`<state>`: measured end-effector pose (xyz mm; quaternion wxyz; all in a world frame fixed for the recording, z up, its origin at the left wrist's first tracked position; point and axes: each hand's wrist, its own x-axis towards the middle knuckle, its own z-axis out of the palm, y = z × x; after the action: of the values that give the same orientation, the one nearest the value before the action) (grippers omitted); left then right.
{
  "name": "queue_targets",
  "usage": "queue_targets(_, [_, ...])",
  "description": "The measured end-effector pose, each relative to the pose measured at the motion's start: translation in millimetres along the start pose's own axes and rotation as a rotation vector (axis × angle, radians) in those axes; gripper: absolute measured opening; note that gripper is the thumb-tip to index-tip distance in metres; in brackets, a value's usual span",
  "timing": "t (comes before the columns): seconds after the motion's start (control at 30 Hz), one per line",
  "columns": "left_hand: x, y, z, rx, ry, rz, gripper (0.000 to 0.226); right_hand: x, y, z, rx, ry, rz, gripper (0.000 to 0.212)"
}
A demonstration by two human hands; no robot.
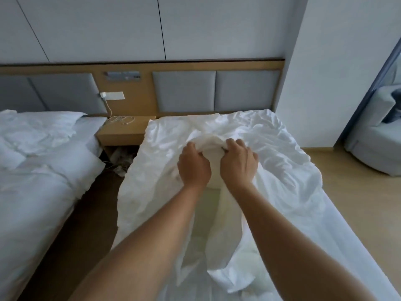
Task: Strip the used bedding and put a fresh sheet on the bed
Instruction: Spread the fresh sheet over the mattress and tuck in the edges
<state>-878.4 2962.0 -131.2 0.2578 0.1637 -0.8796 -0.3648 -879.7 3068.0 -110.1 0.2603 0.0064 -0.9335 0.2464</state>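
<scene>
Grey padded panels [184, 90] set in a wooden headboard run behind two single beds, with a low nightstand [123, 132] between them carrying a coiled white cable [121, 120]. The neighbouring bed [43, 170] on the left lies rumpled and plays no part here. An armchair [373, 137] shows past the wall at far right.

The work is on the right-hand bed [351, 242]. Its white cover [271, 148] is heaped across the head end and down the middle, spilling over the left edge toward the floor, while the near right side of the mattress lies flatter. Both hands are closed tight in the middle of that heap. The left hand [194, 168] and the right hand [238, 164] sit close beside each other, knuckles up, fingers curled into a raised bunch of the fabric. Between and below them a cream inner layer [208, 213] shows through a gap in the white cloth. That suggests the hands are there to part the outer cover from what it encloses, or to bunch it up for hauling off; which of the two I cannot tell.

Gripping at one point with both fists makes sense: loose cloth gives little to a one-handed tug, and a shared handful lets the arms pull toward the body together. I judge the stripping to be under way and the fresh sheet — none is in view — not yet begun.
</scene>
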Motion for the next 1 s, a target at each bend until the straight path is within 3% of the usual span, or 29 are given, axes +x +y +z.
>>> queue_targets(0.1, [-25,-21,8,-0.155,-0.07,-0.01,0.024,-41,-5,28,0.199,0.082,0.198,0.019])
queue_targets(0.17, [-37,-37,5,-0.116,-0.216,0.039,0.04,-61,-1,44,0.303,0.028,0.285,0.012])
queue_targets(0.27, [-59,-84,-6,0.065,-0.453,0.224,0.064,-100,37,61,0.303,-0.216,0.241,0.032])
queue_targets(0.37, [-92,-158,-1,0.39,-0.638,0.333,0.058,-154,97,82,0.09,-0.534,0.037,0.042])
queue_targets(0.43, [-125,-197,15,0.531,-0.774,0.345,0.058,-192,128,99,-0.046,-0.751,-0.046,0.059])
queue_targets(0.53, [-198,-235,49,0.572,-1.018,0.214,0.04,-257,166,128,-0.154,-1.078,-0.047,0.083])
queue_targets(0.63, [-211,-227,74,0.614,-1.125,0.117,0.035,-259,190,133,-0.145,-1.225,0.001,0.055])
queue_targets(0.7, [-126,-175,84,0.599,-1.02,0.109,0.038,-166,184,135,-0.198,-1.088,-0.028,0.028])
queue_targets(0.77, [7,-71,65,0.592,-0.743,0.183,0.031,-8,132,102,-0.168,-0.723,-0.1,0.023])
queue_targets(0.87, [188,125,-32,0.497,-0.161,0.462,0.018,221,22,-45,-0.046,-0.089,-0.252,0.018])
queue_targets(1.0, [273,352,-191,0.217,0.387,0.787,0.006,361,-100,-265,0.022,0.513,-0.457,0.01])
